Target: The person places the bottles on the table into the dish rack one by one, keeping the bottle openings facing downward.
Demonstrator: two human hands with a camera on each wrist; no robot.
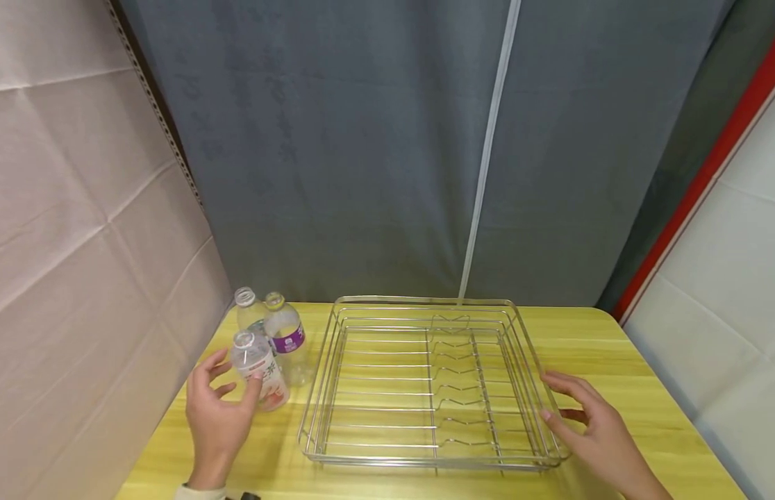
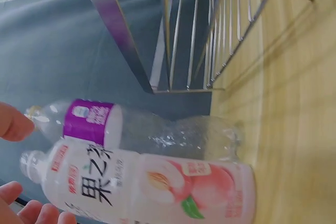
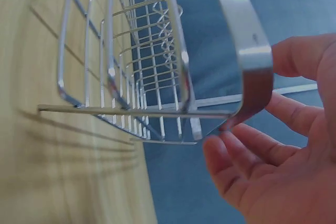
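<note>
Yellow wood-grain tabletop (image 1: pixel 612 368) bears a rectangular silver wire rack (image 1: pixel 425 460). Left of the rack stand three clear plastic bottles, including a peach-labelled bottle (image 1: pixel 265 378) and a purple-labelled bottle (image 1: pixel 289 340). Left hand (image 1: pixel 217 410) spreads beside the peach-labelled bottle; right hand (image 1: pixel 594 425), fingers parted, touches the rack's right rim.

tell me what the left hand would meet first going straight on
Probably the peach bottle, right in front of the left hand; depth leaves it unclear whether they already touch.
</note>
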